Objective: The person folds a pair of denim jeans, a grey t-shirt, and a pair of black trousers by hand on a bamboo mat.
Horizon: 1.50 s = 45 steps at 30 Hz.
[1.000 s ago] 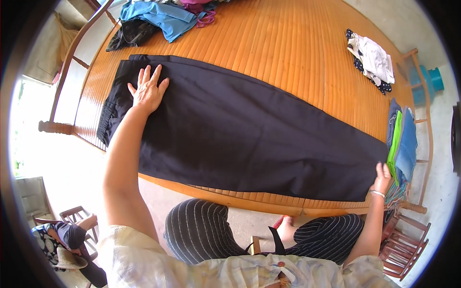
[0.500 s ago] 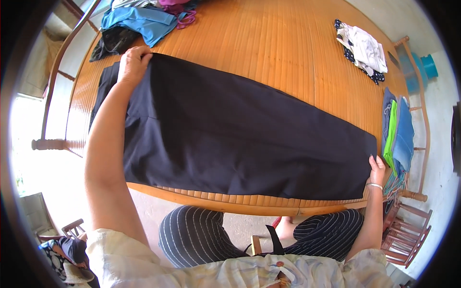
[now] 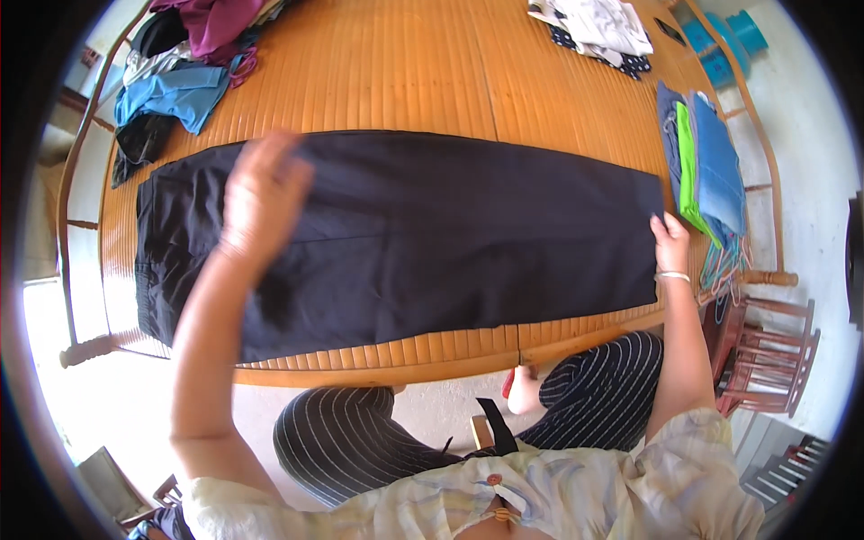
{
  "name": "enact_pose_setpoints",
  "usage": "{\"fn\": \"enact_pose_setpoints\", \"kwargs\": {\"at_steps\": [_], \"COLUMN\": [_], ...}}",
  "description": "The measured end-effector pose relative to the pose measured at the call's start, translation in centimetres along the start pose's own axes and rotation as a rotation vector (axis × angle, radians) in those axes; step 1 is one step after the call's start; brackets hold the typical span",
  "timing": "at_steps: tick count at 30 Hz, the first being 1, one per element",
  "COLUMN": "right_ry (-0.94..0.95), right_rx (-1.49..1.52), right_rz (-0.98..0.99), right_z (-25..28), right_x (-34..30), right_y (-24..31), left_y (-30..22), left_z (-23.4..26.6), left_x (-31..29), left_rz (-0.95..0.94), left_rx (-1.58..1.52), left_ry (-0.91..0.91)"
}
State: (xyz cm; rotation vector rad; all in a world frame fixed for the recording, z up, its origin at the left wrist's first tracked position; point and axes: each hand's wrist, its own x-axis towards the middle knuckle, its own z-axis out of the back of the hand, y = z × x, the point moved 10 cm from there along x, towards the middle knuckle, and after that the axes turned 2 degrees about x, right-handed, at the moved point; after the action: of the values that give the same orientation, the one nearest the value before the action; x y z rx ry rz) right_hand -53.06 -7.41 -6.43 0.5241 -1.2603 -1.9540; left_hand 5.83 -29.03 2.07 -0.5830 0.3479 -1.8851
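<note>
A pair of black trousers (image 3: 468, 225), folded lengthwise, lies across the slatted wooden bed, its gathered waist at the left and its narrower leg ends at the right. Over the waist half is my left hand (image 3: 263, 193), blurred by motion, fingers stretched out and thumb apart, with no cloth held in it. My right hand (image 3: 670, 241), a pale bangle at its wrist, pinches the edge of the leg ends between thumb and fingers. Slight creases run through the cloth near the waist.
Blue, purple and black clothes (image 3: 180, 85) lie heaped at the far left. White and dotted clothes (image 3: 598, 31) sit at the far right, near a phone (image 3: 669, 31). Folded blue and green clothes (image 3: 706, 166) rest beside the right rail. A wooden chair (image 3: 769, 351) stands at the right.
My left hand has let go of the trousers' upper edge and moved over the cloth. The trousers now lie flatter, with the waist end spread out in view. My right hand keeps its pinch.
</note>
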Motion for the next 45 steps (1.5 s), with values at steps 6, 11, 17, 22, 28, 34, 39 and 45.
{"fn": "enact_pose_setpoints", "kwargs": {"at_steps": [6,11,17,22,28,34,39,45], "right_ry": [0.044,0.33,0.182,0.229,0.152,0.11,0.294,0.261], "right_rx": [-0.014,0.264,0.111,0.077,-0.169,-0.362,-0.727,0.113], "right_rz": [0.006,-0.141,0.119,0.313,-0.061,-0.365,-0.118,0.061], "right_z": [-1.8,-4.3,-2.5,-1.9,-0.6,1.0,-0.2,-0.4], "right_x": [0.3,-1.6,-0.3,3.6,4.5,-2.0,-2.5,-2.1], "right_y": [-0.6,2.5,6.5,8.8,-1.9,-1.2,-0.7,4.9], "left_y": [-11.7,-11.9,-18.3,-20.6,-21.7,-21.9,-20.9,-19.4], "left_z": [-13.1,-12.5,-13.1,-14.4,-14.3,-13.5,-13.0,-11.7], "left_x": [-11.9,-11.2,-14.7,-19.7,-19.6,-18.9,-18.0,-18.5], "left_rz": [-0.416,-0.366,-0.151,-0.087,-0.195,-0.225,-0.234,-0.168], "left_rx": [0.267,0.3,0.195,0.083,0.062,-0.02,-0.036,-0.074], "left_ry": [0.662,0.707,0.667,0.787,0.772,0.703,0.644,0.669]}}
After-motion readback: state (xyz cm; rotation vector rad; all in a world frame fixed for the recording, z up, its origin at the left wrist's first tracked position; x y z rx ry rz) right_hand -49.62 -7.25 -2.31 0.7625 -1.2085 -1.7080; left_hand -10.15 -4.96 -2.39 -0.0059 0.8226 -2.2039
